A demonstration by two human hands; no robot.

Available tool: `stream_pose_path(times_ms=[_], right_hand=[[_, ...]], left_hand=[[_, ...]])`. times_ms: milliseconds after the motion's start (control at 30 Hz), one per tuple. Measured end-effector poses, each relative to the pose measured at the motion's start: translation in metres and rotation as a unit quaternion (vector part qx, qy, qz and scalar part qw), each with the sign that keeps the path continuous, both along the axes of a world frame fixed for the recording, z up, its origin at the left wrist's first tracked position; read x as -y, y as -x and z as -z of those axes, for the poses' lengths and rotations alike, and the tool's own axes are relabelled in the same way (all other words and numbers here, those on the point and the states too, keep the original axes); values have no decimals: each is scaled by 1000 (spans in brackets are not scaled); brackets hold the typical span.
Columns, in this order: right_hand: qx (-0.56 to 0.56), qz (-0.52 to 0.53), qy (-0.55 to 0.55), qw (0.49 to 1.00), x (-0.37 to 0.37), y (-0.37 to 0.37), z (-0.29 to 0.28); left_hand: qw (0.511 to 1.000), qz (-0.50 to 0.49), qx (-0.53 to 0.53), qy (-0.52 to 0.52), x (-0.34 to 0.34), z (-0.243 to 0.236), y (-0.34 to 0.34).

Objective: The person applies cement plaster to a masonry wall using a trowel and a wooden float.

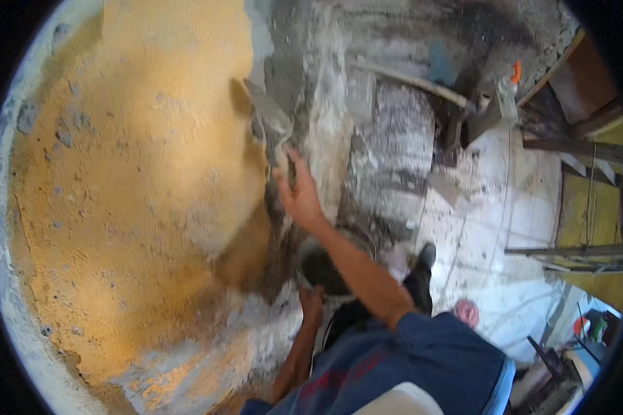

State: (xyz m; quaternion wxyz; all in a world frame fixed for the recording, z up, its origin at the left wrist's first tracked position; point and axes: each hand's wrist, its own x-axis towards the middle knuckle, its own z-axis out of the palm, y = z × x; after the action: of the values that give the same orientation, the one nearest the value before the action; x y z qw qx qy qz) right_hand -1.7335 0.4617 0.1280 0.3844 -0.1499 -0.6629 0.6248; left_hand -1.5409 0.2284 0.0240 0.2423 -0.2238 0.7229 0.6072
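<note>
My right hand (pixel 300 190) is closed round the handle of a pointing trowel (pixel 268 111). The grey-smeared blade is up against the wall, where the yellow paint meets a strip of grey mortar (pixel 284 76). Low beside that wall, my left hand (pixel 311 299) grips the near rim of a round dark bucket (pixel 318 266). Grey material shows inside the bucket, and my right forearm passes over part of it. The fingers of the left hand are partly hidden behind the rim.
The yellow wall (pixel 138 173) is pitted on my left. A long wooden handle (pixel 415 79) lies ahead near a clear bottle with an orange top (pixel 512 86). White tiles (pixel 484 207) cover the floor at right, with wooden boards (pixel 567 252) beyond and a pink item (pixel 466 312) near me.
</note>
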Motion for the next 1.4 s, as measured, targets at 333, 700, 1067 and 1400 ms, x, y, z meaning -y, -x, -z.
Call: stream_pose_path(times_ms=[333, 700, 1067, 1400], right_hand=[[233, -257, -97, 933, -157, -253, 51], [365, -142, -554, 734, -155, -301, 69], [386, -380, -134, 830, -193, -388, 3], [385, -391, 362, 754, -270, -389, 36]], left_hand=[[979, 152, -137, 14, -58, -32, 13], [910, 292, -259, 138, -204, -74, 1], [919, 312, -228, 80, -254, -49, -45], [976, 189, -66, -84, -219, -57, -64]])
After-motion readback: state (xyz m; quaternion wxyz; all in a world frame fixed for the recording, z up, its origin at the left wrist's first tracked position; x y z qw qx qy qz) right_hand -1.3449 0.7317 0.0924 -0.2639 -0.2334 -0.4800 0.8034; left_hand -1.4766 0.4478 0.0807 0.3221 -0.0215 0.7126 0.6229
